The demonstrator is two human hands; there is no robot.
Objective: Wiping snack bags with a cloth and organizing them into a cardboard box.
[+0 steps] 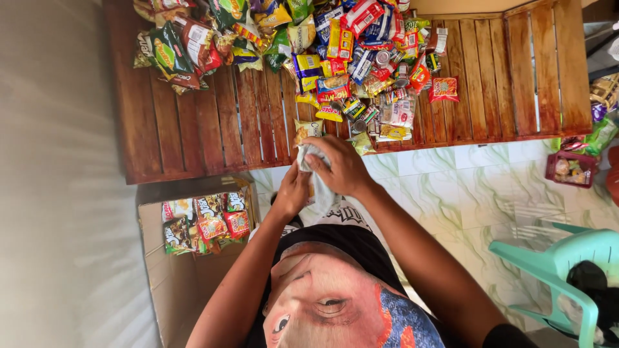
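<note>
From the head camera we see both our hands closed on one pale packet (320,187) just off the tabletop's (193,129) near edge: right hand (342,169) wraps its top, left hand (293,191) pinches its side, its long axis running toward our chest, snack packets (348,58) heaped beyond.

We see both bare forearms reaching forward from the lower edge of the view, converging until the hands meet just ahead of the chest. The left hand (293,191) is curled with the fingers bunched inward and its back turned toward us, pressed close against the other. The right hand (340,166) arches over it from the far side, knuckles up, fingers (320,149) bent and pinching downward, wrist slightly flexed.
</note>
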